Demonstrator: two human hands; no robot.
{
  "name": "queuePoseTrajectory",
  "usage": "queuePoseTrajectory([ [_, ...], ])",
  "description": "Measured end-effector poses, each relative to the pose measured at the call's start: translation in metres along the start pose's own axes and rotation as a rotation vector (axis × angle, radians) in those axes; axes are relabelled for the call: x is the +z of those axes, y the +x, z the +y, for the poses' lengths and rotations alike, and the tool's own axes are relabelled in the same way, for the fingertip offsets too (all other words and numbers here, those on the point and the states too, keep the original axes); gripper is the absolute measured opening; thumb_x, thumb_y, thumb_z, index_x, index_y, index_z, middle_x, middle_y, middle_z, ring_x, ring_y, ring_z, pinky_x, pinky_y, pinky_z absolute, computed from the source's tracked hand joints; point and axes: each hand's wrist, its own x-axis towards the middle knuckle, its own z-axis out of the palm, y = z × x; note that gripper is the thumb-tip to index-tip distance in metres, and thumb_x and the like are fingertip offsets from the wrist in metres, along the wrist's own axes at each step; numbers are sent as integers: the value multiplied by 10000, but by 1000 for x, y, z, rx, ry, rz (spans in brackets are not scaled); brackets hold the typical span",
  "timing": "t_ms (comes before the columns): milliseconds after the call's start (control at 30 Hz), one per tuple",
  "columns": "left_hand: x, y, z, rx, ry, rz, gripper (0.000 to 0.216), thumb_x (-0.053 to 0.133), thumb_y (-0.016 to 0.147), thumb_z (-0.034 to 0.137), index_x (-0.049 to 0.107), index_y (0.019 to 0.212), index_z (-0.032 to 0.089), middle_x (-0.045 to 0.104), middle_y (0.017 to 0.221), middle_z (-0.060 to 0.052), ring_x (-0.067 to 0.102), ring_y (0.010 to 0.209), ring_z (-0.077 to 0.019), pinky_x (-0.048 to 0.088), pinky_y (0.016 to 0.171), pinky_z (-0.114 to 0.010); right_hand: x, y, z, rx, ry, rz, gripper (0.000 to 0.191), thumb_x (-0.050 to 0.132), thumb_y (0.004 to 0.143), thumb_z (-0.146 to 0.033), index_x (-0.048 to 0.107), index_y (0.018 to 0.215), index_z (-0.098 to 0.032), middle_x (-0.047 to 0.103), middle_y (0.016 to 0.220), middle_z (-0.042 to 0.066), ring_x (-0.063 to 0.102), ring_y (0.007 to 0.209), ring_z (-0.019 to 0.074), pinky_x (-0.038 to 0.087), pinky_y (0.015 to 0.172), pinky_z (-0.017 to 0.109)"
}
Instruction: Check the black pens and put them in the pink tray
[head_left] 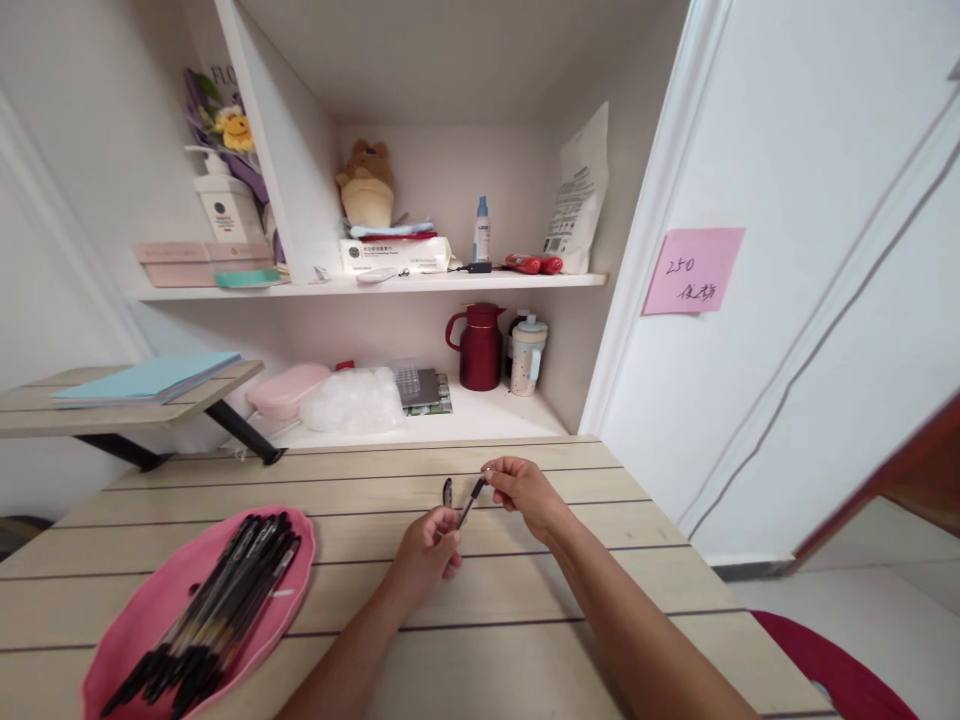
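Note:
Over the wooden desk, a gel pen (471, 502) with a black grip slants up to the right between my two hands. My left hand (429, 548) is closed round its lower end. At the upper end, the thumb and fingertips of my right hand (520, 490) pinch the tip area; whether a small part sits in that pinch is too fine to tell. A black pen cap (448, 492) lies on the desk just beyond my left hand. To the left, a pink oval tray (296, 590) holds a pile of several black capped pens (225, 600).
A small raised shelf (225, 380) with blue paper (150, 378) stands at the desk's left. Behind the desk, a white cabinet holds a plastic bag (352, 400), a red jug (481, 348) and a tumbler (528, 358). A red round seat (825, 665) shows at lower right.

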Motion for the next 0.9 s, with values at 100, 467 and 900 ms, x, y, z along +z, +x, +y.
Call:
queuePoseTrajectory([
  [100,0,1,-3,14,1,12,218,506,642,222,546,848,166,516,720,10,506,479,-63,360,387,-147,1,-1,2,13,-32,1,205,632,608,-335,560,662,-150,502,505,-40,419,402,48,229,365,174],
  [467,2,-4,4,19,-25,28,223,519,630,231,549,841,165,525,715,16,516,476,-66,364,400,-166,-4,-6,-5,8,54,-90,286,656,593,-387,582,742,-155,570,644,-20,432,428,38,225,380,179],
  [900,1,0,-2,10,-54,28,229,530,613,238,553,827,158,531,699,23,508,459,-54,361,398,-155,1,-6,2,29,76,-21,278,687,547,-368,547,657,-155,470,485,-61,368,392,39,196,373,184],
])
